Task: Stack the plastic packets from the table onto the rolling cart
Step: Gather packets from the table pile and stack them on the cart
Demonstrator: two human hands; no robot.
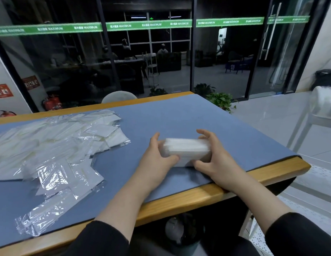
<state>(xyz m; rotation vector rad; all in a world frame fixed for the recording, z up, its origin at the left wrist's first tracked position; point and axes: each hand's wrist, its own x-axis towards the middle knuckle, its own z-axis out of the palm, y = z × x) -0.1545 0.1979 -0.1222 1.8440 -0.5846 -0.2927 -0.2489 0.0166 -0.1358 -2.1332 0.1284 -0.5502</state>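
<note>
Loose plastic packets [55,145] lie fanned over the far-left and near-left of the bench [179,115], overlapping, some w/ clear flaps reaching almost to the near wooden edge, a heap apparently not yet sorted. Right of the heap, a strip of bare blue mat separates it from a squared-up bundle of packets [187,150] resting on the mat near the bench's near-right corner. The left hand [157,154] grips the bundle's left end, thumb across the near face, fingers [155,139] curled up over the far side; the right hand [214,157] clamps the right end the same way, thumb low at the front, fingers arched over the top. Both hands press inward, likely to keep the slippery stack aligned before a lift. Room to move: bundle sits close to the near edge and not far from the right edge, w/ open mat beyond it toward the far side. Farther right, past the bench's end and across open floor, a white frame w/ a tray [323,115] holding white material stands at the picture's edge, probably the rolling cart; a perforated white surface [309,196] shows low at near right.
</note>
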